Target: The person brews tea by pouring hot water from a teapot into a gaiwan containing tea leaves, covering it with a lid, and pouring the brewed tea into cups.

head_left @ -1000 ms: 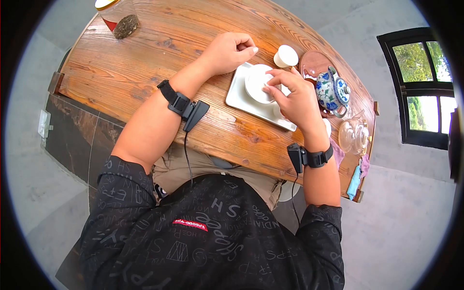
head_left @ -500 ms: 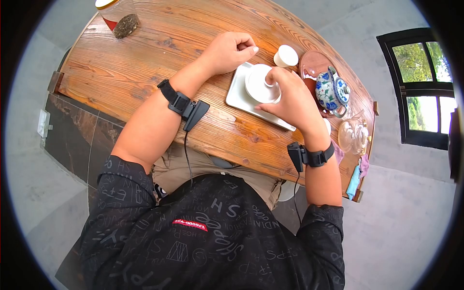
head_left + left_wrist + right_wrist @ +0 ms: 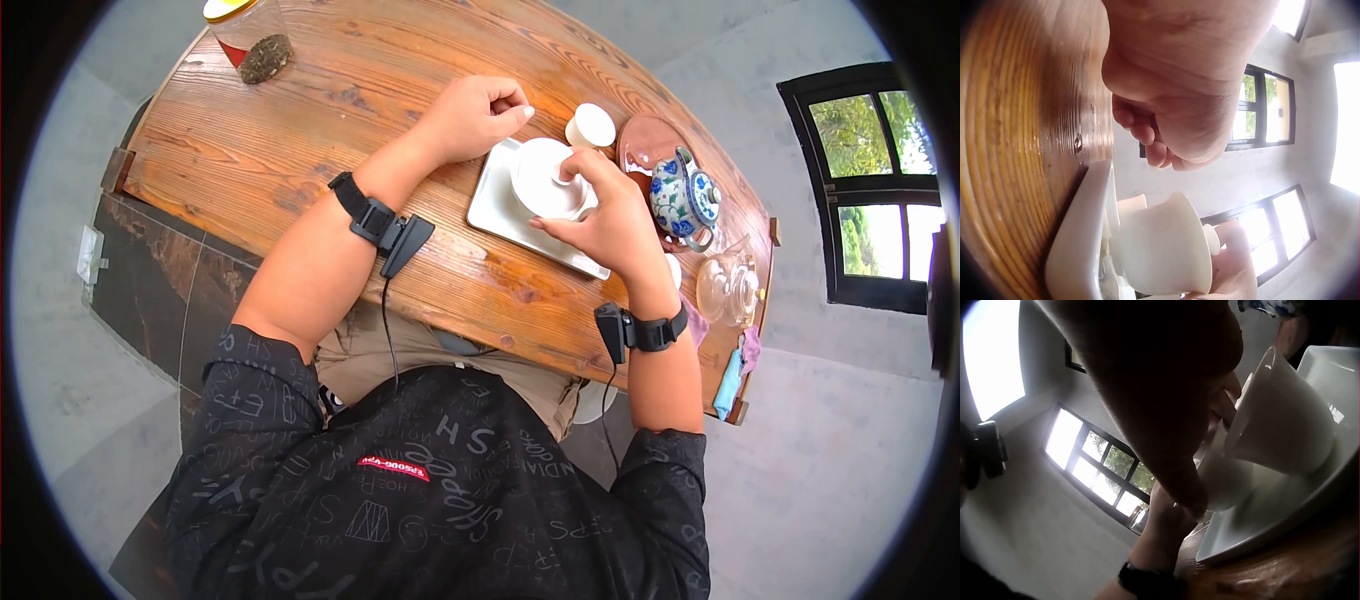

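A white lidded bowl [image 3: 543,177] stands on a white rectangular tray [image 3: 493,205] on the wooden table [image 3: 300,130]. My right hand [image 3: 590,200] grips the bowl from the right, with fingertips on its top. In the right wrist view the bowl [image 3: 1282,419] leans on the tray [image 3: 1272,515]. My left hand [image 3: 488,105] rests as a fist on the table beside the tray's far left corner and holds nothing. The left wrist view shows that fist [image 3: 1172,119] above the tray [image 3: 1082,231] and the bowl [image 3: 1160,250].
A small white cup [image 3: 591,125] stands just beyond the tray. To the right are a blue-and-white teapot [image 3: 686,198] on a brown round stand [image 3: 643,138] and a glass pitcher [image 3: 728,285]. A jar with a yellow lid [image 3: 248,35] stands far left. Cloths [image 3: 732,378] lie at the table's right end.
My right hand has shifted from pinching the lid's rim to closing over the bowl with fingertips on top. The left fist has stayed in place.
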The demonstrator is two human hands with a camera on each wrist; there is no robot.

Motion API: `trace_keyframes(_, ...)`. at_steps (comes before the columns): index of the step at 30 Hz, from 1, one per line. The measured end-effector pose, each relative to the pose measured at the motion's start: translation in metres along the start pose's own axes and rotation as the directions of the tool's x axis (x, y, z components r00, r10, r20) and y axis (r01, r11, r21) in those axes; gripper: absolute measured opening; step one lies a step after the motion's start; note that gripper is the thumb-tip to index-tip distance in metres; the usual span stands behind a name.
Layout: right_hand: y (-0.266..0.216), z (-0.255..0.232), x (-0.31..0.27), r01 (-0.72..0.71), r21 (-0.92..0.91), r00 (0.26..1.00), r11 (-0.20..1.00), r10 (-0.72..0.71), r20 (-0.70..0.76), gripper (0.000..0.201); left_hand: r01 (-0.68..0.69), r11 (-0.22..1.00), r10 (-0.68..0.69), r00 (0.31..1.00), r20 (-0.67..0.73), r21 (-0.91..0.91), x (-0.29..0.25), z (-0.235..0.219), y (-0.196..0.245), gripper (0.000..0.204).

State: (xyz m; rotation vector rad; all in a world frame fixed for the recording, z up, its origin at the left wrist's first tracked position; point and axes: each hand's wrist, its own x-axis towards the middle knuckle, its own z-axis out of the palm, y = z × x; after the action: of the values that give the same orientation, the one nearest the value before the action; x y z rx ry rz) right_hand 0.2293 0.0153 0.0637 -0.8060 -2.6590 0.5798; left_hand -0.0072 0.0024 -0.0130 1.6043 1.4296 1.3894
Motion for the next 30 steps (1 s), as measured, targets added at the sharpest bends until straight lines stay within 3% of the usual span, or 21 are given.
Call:
trace_keyframes(3,-0.002,-0.010,-0.001,0.043,0.048,0.996,0.998,-0.039,-0.080,0.050,0.001,1.000,-0.001,1.000,0.010,-0.013,0.000,0.000,0.000,0.022)
trace_keyframes(5,-0.008,-0.022,-0.003,-0.141,0.195,0.988,0.971,0.151,-0.039,0.051,-0.007,1.000,0.007,1.000,0.002,0.000,0.000,0.000,0.000,0.022)
trace_keyframes(6,0.010,-0.016,-0.002,0.061,0.109,0.984,0.992,-0.042,-0.171,0.052,-0.007,1.000,0.007,1.000,0.000,0.000,0.000,0.000,0.000,0.022)
trace_keyframes(9,0.011,-0.032,-0.005,-0.052,0.180,0.983,0.982,0.083,-0.164,0.052,-0.015,1.000,0.015,1.000,-0.008,0.016,0.000,0.000,0.001,0.022)
trace_keyframes(10,0.014,-0.038,-0.006,-0.108,0.113,0.979,0.988,0.125,-0.160,0.052,-0.014,1.000,0.014,1.000,-0.008,0.014,0.000,0.000,0.001,0.022)
trace_keyframes(14,0.029,-0.048,-0.004,0.006,0.047,0.958,0.999,0.008,-0.287,0.051,0.015,1.000,-0.015,1.000,-0.010,-0.017,0.000,-0.001,0.007,0.020)
trace_keyframes(18,0.036,-0.058,-0.004,-0.069,0.007,0.959,0.998,0.069,-0.274,0.051,-0.019,1.000,0.019,1.000,0.002,-0.003,0.000,0.000,0.002,0.022)
trace_keyframes(25,0.051,-0.063,0.009,-0.076,-0.046,0.956,0.996,0.059,-0.287,0.051,-0.018,1.000,0.018,1.000,0.006,0.003,0.000,0.000,0.002,0.022)
trace_keyframes(30,0.052,-0.067,0.022,-0.208,-0.044,0.961,0.977,0.196,-0.193,0.054,-0.001,1.000,0.001,1.000,0.005,-0.023,0.000,0.000,0.001,0.022)
